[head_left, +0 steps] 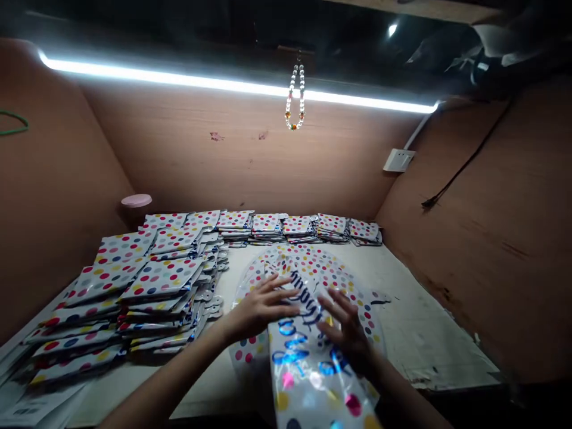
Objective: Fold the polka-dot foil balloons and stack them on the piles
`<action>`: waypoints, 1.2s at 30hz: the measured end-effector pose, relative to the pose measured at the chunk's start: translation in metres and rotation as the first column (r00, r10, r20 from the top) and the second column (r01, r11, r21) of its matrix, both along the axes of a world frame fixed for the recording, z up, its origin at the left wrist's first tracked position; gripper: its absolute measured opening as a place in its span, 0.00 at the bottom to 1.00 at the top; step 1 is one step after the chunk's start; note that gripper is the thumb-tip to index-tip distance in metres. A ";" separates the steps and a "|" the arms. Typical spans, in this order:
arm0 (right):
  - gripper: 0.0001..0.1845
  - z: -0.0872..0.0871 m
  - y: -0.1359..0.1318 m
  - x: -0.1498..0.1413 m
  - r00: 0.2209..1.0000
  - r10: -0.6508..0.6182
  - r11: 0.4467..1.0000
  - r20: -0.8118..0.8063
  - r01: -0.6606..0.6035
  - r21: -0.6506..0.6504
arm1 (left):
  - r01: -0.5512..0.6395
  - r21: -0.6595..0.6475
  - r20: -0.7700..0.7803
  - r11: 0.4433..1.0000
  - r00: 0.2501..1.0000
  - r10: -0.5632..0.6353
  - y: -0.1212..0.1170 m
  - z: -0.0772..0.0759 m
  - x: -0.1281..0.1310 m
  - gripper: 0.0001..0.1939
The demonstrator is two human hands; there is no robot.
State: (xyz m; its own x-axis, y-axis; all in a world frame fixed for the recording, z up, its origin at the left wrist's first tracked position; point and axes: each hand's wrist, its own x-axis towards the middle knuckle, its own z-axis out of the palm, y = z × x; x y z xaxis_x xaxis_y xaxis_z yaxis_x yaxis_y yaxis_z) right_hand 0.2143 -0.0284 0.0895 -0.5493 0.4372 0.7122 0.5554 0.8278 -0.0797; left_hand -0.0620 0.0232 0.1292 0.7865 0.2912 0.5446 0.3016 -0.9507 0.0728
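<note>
A flat round foil balloon (308, 280) with coloured polka dots and blue lettering lies on the table in front of me. My left hand (261, 307) rests flat on its left part, fingers spread and pointing right. My right hand (348, 330) lies open on its right part, fingers stretched out toward the left hand. Between the two hands a shiny fold of the balloon (308, 375) with blue letters runs toward me, down to the lower edge of the view.
Piles of folded polka-dot balloons (147, 280) fill the left of the table, and a row of smaller stacks (295, 227) lines the back wall. A pink lid (136, 201) sits at the back left. A bead string (295, 95) hangs under the light strip. Printed sheets (31, 405) lie front left.
</note>
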 end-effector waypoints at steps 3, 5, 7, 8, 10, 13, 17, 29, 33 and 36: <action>0.09 -0.023 -0.018 -0.003 0.975 0.176 0.984 0.139 -0.178 0.005 | -0.071 0.097 -0.125 0.993 0.989 0.083 -0.025 -0.060 -0.004 0.16; 0.10 -0.042 -0.025 -0.005 0.946 0.223 0.974 0.234 -0.211 -0.077 | -0.020 0.103 -0.163 0.994 0.986 0.036 -0.046 -0.086 -0.006 0.16; 0.12 -0.059 -0.029 -0.006 0.936 0.229 0.968 0.268 -0.192 -0.159 | 0.009 0.047 -0.153 0.999 0.988 -0.001 -0.065 -0.100 -0.006 0.15; 0.14 -0.066 -0.030 -0.006 0.936 0.231 0.963 0.267 -0.180 -0.201 | -0.011 0.003 -0.134 1.000 0.991 0.011 -0.072 -0.104 -0.006 0.15; 0.17 -0.077 -0.029 -0.007 0.939 0.258 0.935 0.227 -0.185 -0.302 | -0.075 -0.109 -0.086 0.991 0.994 0.066 -0.080 -0.107 -0.006 0.14; 0.15 -0.081 -0.020 -0.011 0.976 0.216 0.821 -0.015 -0.189 -0.539 | -0.189 -0.403 0.021 0.895 0.976 0.215 -0.080 -0.105 -0.004 0.12; 0.23 -0.070 0.005 -0.030 0.959 -0.283 0.503 -0.025 0.126 -0.855 | -0.341 -0.830 0.018 0.441 0.775 0.632 -0.067 -0.103 0.003 0.14; 0.14 -0.047 0.031 -0.071 0.752 -0.543 0.324 0.374 0.598 -0.733 | -0.632 -0.252 -0.228 0.732 0.774 0.590 -0.016 -0.107 0.041 0.24; 0.29 -0.048 0.000 -0.065 0.861 -0.370 0.755 0.349 0.497 -0.426 | -0.587 -0.342 -0.363 0.734 0.803 0.472 0.003 -0.110 0.038 0.34; 0.29 -0.056 -0.002 -0.057 0.925 -0.189 0.947 0.330 0.261 -0.188 | -0.462 -0.415 -0.400 0.784 0.866 0.299 0.008 -0.100 0.027 0.45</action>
State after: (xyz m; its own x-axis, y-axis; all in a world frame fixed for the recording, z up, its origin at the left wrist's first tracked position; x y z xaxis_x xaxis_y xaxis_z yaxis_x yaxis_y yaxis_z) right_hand 0.1572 -0.0300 0.0336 -0.5909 0.7032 0.3954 0.7518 0.6578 -0.0465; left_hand -0.0346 0.0311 0.0295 0.6500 0.7599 0.0090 0.7144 -0.6151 0.3335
